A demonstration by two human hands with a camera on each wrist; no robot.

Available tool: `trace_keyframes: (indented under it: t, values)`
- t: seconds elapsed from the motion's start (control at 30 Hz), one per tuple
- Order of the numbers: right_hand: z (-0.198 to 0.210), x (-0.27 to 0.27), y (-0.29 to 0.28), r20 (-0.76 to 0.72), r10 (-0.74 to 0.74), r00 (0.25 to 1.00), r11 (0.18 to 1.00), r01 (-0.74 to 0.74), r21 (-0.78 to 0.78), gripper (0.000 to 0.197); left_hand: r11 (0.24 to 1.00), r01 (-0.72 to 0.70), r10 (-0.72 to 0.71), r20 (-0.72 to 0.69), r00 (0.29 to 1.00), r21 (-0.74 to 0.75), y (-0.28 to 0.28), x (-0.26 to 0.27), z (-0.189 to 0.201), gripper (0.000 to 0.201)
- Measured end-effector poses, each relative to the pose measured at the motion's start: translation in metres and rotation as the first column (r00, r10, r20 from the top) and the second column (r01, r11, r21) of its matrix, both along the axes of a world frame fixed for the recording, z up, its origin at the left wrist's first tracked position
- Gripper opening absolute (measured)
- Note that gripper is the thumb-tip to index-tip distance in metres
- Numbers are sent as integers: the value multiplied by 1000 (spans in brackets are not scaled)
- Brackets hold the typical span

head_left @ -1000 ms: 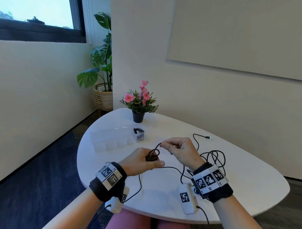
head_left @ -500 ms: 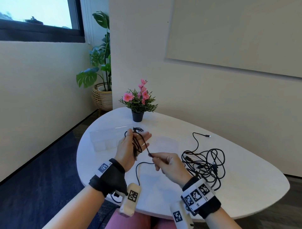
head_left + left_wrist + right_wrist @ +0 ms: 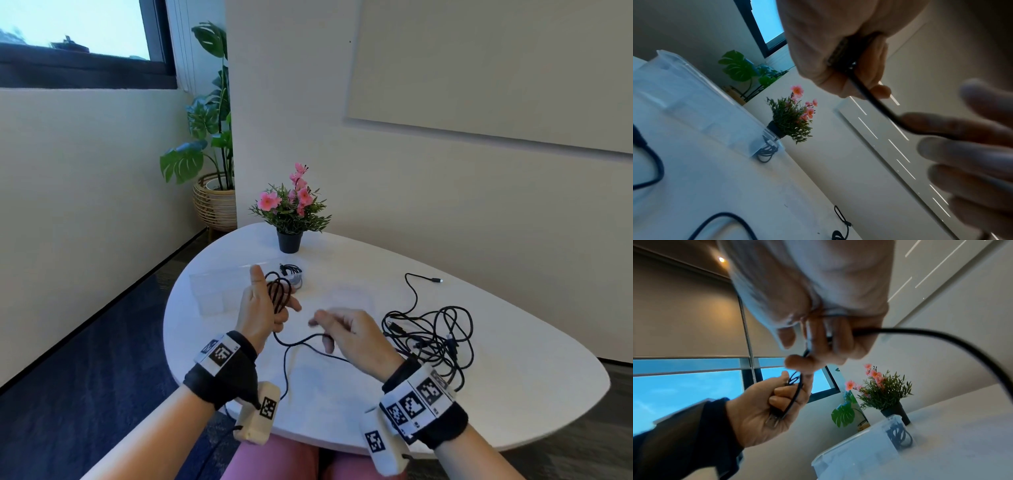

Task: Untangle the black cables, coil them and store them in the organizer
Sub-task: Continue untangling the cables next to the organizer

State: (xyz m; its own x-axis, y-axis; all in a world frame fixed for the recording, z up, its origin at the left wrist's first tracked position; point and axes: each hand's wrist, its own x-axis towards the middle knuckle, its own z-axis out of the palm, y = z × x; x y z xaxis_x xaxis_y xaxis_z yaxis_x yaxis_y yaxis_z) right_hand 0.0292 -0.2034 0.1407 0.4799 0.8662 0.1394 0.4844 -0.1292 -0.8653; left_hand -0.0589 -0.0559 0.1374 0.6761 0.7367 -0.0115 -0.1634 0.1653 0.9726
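Several cable loops [image 3: 279, 294] across left hand [image 3: 262, 313], thumb-side.

We are holding up our left hand [image 3: 262, 308] with loops of black cable [image 3: 279, 294] wrapped around its fingers. The cable is hanging down and running across to our right hand [image 3: 352, 334], which is pinching it above the white bench [image 3: 513, 394]. A messy pile of cables [image 3: 431, 339] is lying on the bench just right of that hand. The clear organizer [image 3: 219, 291] is sitting behind our left hand, with a coiled cable [image 3: 291, 272] in its right end. A small flower pot [image 3: 289, 240] is standing behind it.
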Motion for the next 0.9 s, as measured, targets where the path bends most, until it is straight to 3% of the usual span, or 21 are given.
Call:
trace_keyframes:
  t: [0.1,0.2,0.33,0.47,0.53,0.6,0.63,0.7,0.77,0.83,0.9]
  values:
    - [4,3,7,159,-210,965,974,192,123,25,991,86,-85,-16,996,100,-12,1,3,79]
    - [7,3,12,321,-306,896,945,246,214,38,965,166,-157,-61,986,202,-23,0,5,81]
    - [16,4,14,459,-264,848,962,200,184,45,930,268,-238,-141,961,252,-29,0,2,82]
    - [17,-1,13,689,-202,696,979,154,132,23,880,362,-306,-215,927,308,-27,-3,-4,82]
    - [16,-1,12,754,-178,633,983,142,114,12,850,416,-352,-240,905,324,-25,-4,-6,73]
    - [15,1,11,788,-166,593,984,154,92,16,808,478,-416,-241,877,345,-23,-8,-9,58]
    - [15,4,10,782,-158,603,984,163,73,19,780,514,-447,-255,857,357,-23,-9,-11,50]
    - [16,11,8,701,-157,695,985,159,63,17,744,583,-520,-265,812,326,-22,-12,-14,38]
    - [16,13,7,639,-172,749,985,143,97,12,747,622,-576,-237,782,236,-22,-13,-12,38]
    - [15,15,7,635,-174,753,985,143,100,13,752,637,-607,-199,769,167,-21,-13,-7,47]
    - [14,17,9,594,-166,787,986,133,99,14,723,651,-605,-243,758,230,-23,-12,-3,46]
